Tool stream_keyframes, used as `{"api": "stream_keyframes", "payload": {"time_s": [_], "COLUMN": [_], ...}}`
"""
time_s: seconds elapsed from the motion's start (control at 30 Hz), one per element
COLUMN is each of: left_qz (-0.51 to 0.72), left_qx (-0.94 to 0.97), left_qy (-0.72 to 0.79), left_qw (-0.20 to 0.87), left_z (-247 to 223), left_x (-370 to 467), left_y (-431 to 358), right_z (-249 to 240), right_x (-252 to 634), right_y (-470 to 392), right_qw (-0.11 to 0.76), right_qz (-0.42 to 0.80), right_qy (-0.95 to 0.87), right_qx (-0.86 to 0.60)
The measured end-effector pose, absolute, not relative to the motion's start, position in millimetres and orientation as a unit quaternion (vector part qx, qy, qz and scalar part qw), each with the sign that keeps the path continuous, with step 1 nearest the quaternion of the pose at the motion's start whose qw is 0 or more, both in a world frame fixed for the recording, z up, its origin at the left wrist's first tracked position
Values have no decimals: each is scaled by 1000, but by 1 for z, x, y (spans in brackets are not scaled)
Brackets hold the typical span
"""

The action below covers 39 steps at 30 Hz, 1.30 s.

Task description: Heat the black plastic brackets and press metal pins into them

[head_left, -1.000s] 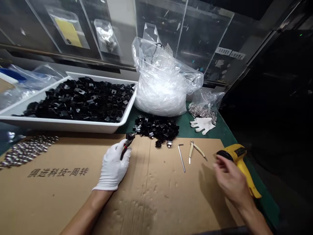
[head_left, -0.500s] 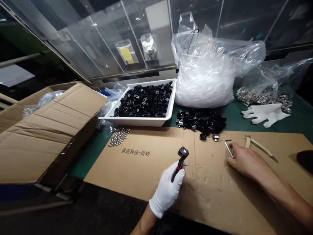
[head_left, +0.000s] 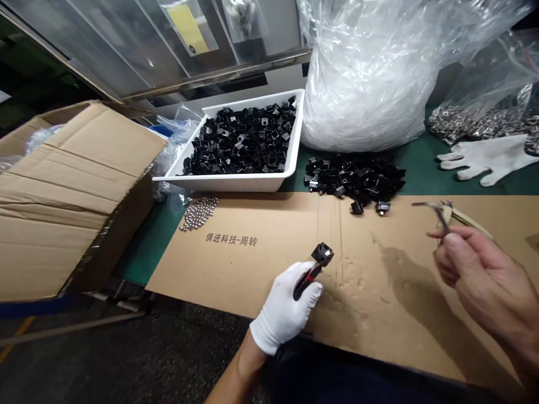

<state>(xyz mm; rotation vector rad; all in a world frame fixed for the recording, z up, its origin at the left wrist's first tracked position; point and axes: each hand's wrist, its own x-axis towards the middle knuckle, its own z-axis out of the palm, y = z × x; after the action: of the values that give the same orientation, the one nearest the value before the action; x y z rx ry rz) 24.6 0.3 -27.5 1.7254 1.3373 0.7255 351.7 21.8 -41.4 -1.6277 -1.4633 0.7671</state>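
Observation:
My left hand [head_left: 287, 306], in a white glove, is closed around pliers [head_left: 304, 282] with dark and red handles. At the tip of the pliers is a small black part [head_left: 322, 253], above the cardboard sheet [head_left: 261, 280]. My bare right hand [head_left: 475, 264] pinches a thin bent hex key [head_left: 438, 213], raised over the sheet's right side. Behind it lies a tool with pale handles [head_left: 470, 220], partly hidden by the hand. Loose black parts [head_left: 357, 177] are heaped beyond the sheet. Small metal pieces [head_left: 200, 213] lie at its far left corner.
A white tray [head_left: 227, 183] of black parts stands at the back, beside a large clear plastic bag [head_left: 366, 84]. An open cardboard box [head_left: 63, 191] is at left. A white glove [head_left: 488, 160] and a bag of metal pieces [head_left: 480, 120] lie at back right.
My right hand has lifted off the sheet with the hex key and moved right and nearer. My left hand holds the pliers almost in place. The view has tilted down.

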Motion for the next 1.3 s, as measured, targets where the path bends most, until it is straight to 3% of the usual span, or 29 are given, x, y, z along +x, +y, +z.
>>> {"api": "stream_keyframes", "payload": {"time_s": [0.1, 0.33, 1.3], "left_qz": [277, 256, 218], "left_qx": [692, 700, 685], "left_qy": [529, 529, 513], "left_qw": [405, 405, 470], "left_z": [-26, -22, -19], "left_x": [26, 27, 27], "left_y": [2, 4, 3], "right_z": [-19, -4, -12], "right_x": [318, 286, 283], "right_y": [3, -4, -13], "right_qw": [369, 402, 325], "right_qz": [422, 312, 631], "right_qy": [-589, -687, -511], "right_qx": [-582, -519, -484]}}
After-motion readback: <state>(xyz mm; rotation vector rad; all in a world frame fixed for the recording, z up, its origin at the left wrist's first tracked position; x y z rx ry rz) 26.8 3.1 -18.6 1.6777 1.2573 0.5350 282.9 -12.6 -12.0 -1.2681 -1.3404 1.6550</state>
